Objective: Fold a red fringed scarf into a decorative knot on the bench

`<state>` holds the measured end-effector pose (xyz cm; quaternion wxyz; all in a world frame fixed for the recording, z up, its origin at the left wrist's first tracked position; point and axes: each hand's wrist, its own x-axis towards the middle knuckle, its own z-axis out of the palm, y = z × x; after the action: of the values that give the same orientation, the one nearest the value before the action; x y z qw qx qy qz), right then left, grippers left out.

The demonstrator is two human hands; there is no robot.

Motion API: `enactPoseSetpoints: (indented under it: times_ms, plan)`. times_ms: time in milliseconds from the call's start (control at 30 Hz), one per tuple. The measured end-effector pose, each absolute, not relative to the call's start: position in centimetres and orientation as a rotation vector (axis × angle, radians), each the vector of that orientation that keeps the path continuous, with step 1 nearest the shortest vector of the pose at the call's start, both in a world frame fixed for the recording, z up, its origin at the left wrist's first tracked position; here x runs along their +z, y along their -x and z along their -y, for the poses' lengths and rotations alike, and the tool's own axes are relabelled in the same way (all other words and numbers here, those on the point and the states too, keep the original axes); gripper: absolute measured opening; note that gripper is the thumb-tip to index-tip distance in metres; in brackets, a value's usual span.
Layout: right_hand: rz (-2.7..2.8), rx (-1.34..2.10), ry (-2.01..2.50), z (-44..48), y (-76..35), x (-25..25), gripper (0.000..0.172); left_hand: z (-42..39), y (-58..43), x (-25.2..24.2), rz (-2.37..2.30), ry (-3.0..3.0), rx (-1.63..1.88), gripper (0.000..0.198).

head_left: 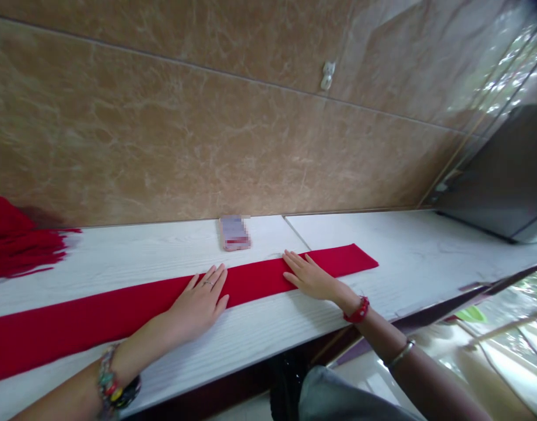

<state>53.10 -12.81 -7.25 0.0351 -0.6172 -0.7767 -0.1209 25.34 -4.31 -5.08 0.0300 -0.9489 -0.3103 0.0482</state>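
A long red cloth strip (97, 316) lies flat along a white wooden table (417, 257), running from the lower left to a squared end at the right. My left hand (200, 301) rests palm down on the strip, fingers spread, a ring on one finger and beaded bracelets at the wrist. My right hand (307, 275) also lies flat on the strip further right, fingers stretched out, with a red bracelet at the wrist. Neither hand grips anything.
A small blurred pink object (236, 232) lies on the table by the marble wall (207, 128). Bunched red fabric with a fringe (14, 240) sits at the far left. A dark box-like object (505, 181) stands at the right. The table's front edge is close to me.
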Motion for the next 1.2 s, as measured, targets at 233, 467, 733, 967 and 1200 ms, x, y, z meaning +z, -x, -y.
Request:
enactPoseSetpoints:
  times_ms: [233,467,733,967,1200]
  plan:
    - [2.220,-0.183,2.073,13.6,-56.9,-6.5,0.048,4.6,-30.7,-3.9,0.882,2.955,0.127,0.055]
    - [2.349,-0.272,1.998,14.1,-59.1,-7.6,0.043,5.8,-38.2,-5.3,0.651,3.060,-0.064,0.052]
    - [2.203,-0.425,2.281,17.2,-72.1,-9.8,0.034,5.7,-38.0,-5.8,0.643,3.058,-0.114,0.052]
    - [1.907,-0.335,2.474,17.5,-71.0,-7.5,0.040,5.7,-38.3,-6.7,0.645,3.008,-0.206,0.051]
    - [2.263,-0.033,1.940,13.4,-55.9,-4.6,0.055,6.1,-35.8,-6.0,0.749,3.002,-0.166,0.057]
